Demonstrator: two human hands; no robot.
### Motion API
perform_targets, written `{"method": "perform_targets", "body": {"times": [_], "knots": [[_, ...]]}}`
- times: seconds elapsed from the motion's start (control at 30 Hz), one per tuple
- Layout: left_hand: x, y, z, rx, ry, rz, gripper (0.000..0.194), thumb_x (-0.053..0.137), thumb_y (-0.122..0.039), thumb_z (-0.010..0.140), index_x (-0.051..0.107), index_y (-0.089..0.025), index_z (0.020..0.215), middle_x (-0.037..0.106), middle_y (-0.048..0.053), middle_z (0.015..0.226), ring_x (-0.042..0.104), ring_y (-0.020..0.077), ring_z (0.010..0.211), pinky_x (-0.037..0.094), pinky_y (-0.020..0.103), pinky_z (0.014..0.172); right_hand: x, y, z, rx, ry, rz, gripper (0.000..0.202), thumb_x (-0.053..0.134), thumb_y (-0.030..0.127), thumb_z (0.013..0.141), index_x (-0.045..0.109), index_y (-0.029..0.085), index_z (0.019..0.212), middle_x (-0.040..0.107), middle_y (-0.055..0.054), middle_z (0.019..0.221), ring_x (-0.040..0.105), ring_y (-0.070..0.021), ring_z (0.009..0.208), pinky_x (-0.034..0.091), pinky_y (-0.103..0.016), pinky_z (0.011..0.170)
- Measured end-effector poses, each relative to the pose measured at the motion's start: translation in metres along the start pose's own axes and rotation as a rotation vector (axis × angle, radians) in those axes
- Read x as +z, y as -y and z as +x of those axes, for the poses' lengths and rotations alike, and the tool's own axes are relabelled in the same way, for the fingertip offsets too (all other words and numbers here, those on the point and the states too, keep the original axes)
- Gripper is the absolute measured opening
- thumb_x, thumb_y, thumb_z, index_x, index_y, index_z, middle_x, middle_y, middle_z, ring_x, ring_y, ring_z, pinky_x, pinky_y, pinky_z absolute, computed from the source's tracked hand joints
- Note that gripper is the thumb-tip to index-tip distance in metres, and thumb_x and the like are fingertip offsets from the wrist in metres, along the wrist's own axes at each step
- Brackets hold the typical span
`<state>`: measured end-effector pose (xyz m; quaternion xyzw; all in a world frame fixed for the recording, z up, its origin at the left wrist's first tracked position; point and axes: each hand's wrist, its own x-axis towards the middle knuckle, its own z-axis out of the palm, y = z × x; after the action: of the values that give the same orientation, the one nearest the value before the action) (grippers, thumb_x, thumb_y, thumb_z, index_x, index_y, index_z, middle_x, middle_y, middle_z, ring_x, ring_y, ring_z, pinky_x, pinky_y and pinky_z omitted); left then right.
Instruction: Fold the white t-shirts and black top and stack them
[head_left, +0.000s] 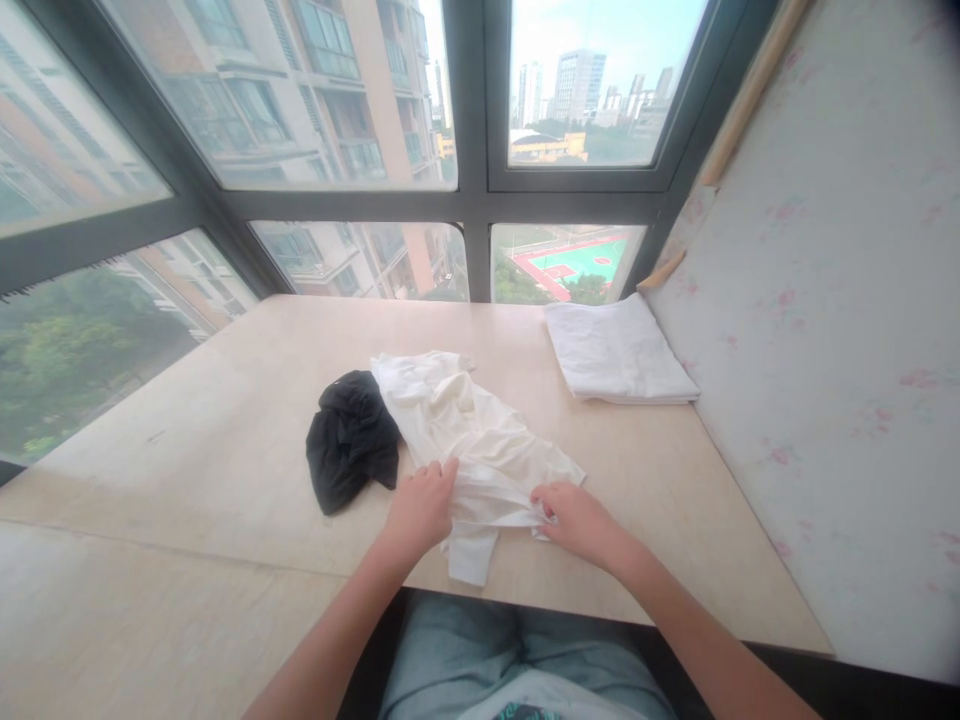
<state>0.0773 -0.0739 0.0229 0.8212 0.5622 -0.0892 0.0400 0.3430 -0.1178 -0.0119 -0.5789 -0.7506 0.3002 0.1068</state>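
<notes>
A rumpled white garment, perhaps a shirt, lies spread on the pale wooden surface in front of me. At its near left edge my left hand is closed, pinching the cloth between thumb and fingers. My right hand grips the garment's near right part, its fingers curled round a fold. Between the two hands the fabric is drawn fairly straight. A sleeve-like strip hangs toward me below the left hand. Touching the garment's left side is a crumpled black cloth.
A folded white cloth rests at the back right, against the flowered wall. Dark window frames border the far and left edges. The surface's near edge runs just above my lap.
</notes>
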Motion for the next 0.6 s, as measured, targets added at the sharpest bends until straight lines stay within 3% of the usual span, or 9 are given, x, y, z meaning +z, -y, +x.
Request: {"method": "perform_targets", "body": {"times": [0.17, 0.3, 0.47, 0.6], "knots": [[0.0, 0.001, -0.001, -0.003, -0.015, -0.03, 0.055, 0.052, -0.028, 0.087, 0.043, -0.017, 0.14, 0.061, 0.013, 0.11, 0.061, 0.0286, 0.102, 0.047, 0.035, 0.079, -0.008, 0.005, -0.007, 0.067, 0.024, 0.229, 0.019, 0.059, 0.016, 0.077, 0.067, 0.02, 0.094, 0.06, 0.003, 0.07, 0.053, -0.0118, 0.066, 0.034, -0.023, 0.062], [0.003, -0.008, 0.002, -0.043, -0.037, -0.028, 0.048, 0.053, -0.019, 0.083, 0.05, -0.016, 0.131, 0.061, 0.013, 0.106, 0.062, 0.0291, 0.098, 0.046, 0.036, 0.078, -0.02, 0.015, -0.012, 0.099, -0.043, 0.304, 0.004, 0.061, 0.023, 0.079, 0.062, 0.019, 0.08, 0.054, 0.004, 0.062, 0.05, -0.0105, 0.061, 0.034, -0.022, 0.06], [0.002, -0.012, 0.008, -0.063, -0.041, -0.053, 0.05, 0.048, -0.009, 0.081, 0.052, -0.014, 0.13, 0.063, 0.014, 0.101, 0.064, 0.0295, 0.095, 0.048, 0.037, 0.076, -0.032, 0.024, -0.014, 0.147, -0.198, 0.075, 0.007, 0.06, 0.019, 0.076, 0.054, 0.02, 0.071, 0.056, 0.003, 0.064, 0.049, -0.0105, 0.062, 0.029, -0.023, 0.059], [-0.006, -0.003, 0.004, -0.065, -0.026, -0.108, 0.054, 0.047, -0.009, 0.08, 0.052, -0.019, 0.133, 0.068, 0.011, 0.106, 0.067, 0.0265, 0.098, 0.049, 0.034, 0.077, -0.043, 0.019, -0.013, 0.19, -0.399, -0.189, 0.01, 0.052, 0.012, 0.077, 0.057, 0.02, 0.075, 0.059, 0.001, 0.07, 0.049, -0.0123, 0.067, 0.025, -0.025, 0.06]]}}
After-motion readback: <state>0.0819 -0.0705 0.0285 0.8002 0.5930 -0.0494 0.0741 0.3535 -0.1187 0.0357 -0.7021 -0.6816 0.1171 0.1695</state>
